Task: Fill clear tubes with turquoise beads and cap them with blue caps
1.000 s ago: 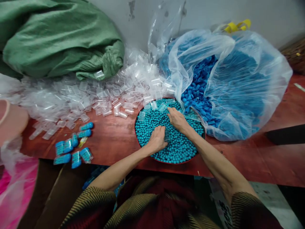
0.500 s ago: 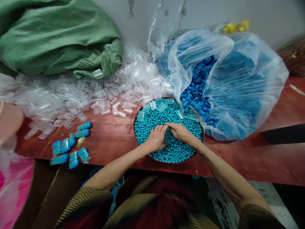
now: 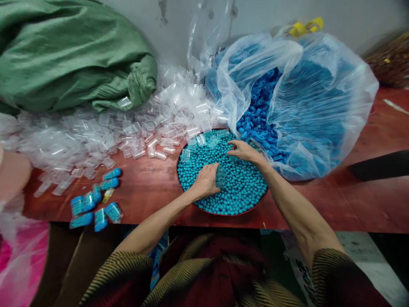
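A round tray (image 3: 182, 186) full of turquoise beads (image 3: 238, 194) sits before me. My left hand (image 3: 206, 181) is over its middle, thumb and fingers closed around a small clear plastic container (image 3: 220, 177) that looks to have beads in it. My right hand (image 3: 243, 151) is farther back over the beads, its thumb and fingertips apart and curved down; what lies under its palm is partly hidden. Several clear containers (image 3: 212, 141) lie on the beads along the tray's back edge.
A heap of clear containers (image 3: 92, 132) spreads behind and left, beneath a green sack (image 3: 76, 55). Filled containers with blue caps (image 3: 82, 204) lie at left. An open plastic bag (image 3: 322, 111) of blue caps (image 3: 260, 111) stands behind right. The red table's front edge is close to me.
My hands were together at the container; now my right hand has moved away, back and to the right, with its fingers parted. My left hand keeps the container. The view has shifted slightly.
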`<act>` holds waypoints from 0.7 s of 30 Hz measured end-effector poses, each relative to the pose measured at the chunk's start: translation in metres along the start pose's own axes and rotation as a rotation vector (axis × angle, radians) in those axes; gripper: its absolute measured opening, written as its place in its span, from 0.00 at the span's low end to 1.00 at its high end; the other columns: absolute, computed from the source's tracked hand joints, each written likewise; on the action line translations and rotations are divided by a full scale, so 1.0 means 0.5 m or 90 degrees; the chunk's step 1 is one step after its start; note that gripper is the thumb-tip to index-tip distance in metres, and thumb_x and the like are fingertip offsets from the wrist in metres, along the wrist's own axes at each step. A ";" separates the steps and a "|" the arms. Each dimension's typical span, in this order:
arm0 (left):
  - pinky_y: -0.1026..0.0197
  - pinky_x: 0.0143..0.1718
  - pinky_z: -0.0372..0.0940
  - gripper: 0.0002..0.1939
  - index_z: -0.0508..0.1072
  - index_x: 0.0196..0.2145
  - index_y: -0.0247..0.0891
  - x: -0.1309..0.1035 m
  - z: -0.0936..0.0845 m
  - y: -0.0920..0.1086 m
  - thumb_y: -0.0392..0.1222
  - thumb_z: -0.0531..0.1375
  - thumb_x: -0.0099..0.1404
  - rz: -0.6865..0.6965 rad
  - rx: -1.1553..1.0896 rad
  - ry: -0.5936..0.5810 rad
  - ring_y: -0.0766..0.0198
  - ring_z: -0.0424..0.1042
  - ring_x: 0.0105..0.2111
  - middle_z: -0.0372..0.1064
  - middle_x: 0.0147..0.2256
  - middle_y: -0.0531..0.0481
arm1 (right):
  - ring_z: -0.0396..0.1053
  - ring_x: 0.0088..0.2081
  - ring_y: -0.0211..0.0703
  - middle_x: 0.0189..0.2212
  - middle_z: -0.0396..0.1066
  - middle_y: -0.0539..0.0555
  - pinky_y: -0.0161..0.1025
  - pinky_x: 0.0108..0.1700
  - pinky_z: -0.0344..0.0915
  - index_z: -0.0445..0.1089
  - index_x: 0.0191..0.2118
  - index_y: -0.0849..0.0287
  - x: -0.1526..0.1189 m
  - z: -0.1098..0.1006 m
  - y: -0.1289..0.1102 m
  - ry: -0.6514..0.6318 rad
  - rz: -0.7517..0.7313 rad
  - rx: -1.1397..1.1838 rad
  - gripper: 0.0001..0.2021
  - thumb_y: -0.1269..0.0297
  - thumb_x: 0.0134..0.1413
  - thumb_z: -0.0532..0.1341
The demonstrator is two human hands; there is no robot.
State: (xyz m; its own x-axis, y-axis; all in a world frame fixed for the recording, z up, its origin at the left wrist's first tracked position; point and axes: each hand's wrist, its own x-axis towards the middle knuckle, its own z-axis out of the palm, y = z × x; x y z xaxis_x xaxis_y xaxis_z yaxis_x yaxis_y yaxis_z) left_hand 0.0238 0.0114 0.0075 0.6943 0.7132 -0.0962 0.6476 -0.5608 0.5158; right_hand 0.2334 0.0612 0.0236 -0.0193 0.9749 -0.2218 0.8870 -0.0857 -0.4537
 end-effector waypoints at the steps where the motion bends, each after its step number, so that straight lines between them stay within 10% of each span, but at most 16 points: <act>1: 0.44 0.56 0.57 0.45 0.50 0.59 0.33 -0.001 0.000 -0.002 0.38 0.64 0.46 0.006 -0.001 -0.003 0.45 0.55 0.58 0.56 0.56 0.35 | 0.71 0.39 0.42 0.39 0.75 0.54 0.34 0.40 0.65 0.65 0.55 0.63 0.000 0.003 -0.006 -0.013 -0.016 0.053 0.24 0.64 0.51 0.62; 9: 0.48 0.57 0.57 0.40 0.51 0.57 0.34 -0.003 0.006 -0.009 0.36 0.61 0.48 0.068 0.008 -0.004 0.49 0.55 0.58 0.53 0.57 0.36 | 0.70 0.44 0.46 0.44 0.72 0.57 0.44 0.49 0.66 0.70 0.50 0.59 -0.017 0.056 -0.026 0.093 -0.212 0.157 0.18 0.67 0.53 0.59; 21: 0.44 0.56 0.56 0.34 0.54 0.55 0.31 -0.015 0.018 -0.003 0.34 0.59 0.50 0.053 0.072 0.032 0.47 0.56 0.58 0.58 0.54 0.34 | 0.65 0.53 0.49 0.54 0.66 0.59 0.49 0.55 0.62 0.66 0.54 0.57 -0.031 0.080 -0.009 -0.007 -0.394 0.014 0.22 0.72 0.52 0.57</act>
State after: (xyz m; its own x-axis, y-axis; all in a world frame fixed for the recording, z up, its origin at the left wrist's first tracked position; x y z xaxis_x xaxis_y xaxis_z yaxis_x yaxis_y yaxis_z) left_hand 0.0205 0.0031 0.0001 0.7326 0.6806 -0.0121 0.6210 -0.6610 0.4213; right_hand 0.2114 0.0383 -0.0056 -0.5325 0.8427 0.0799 0.6999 0.4914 -0.5183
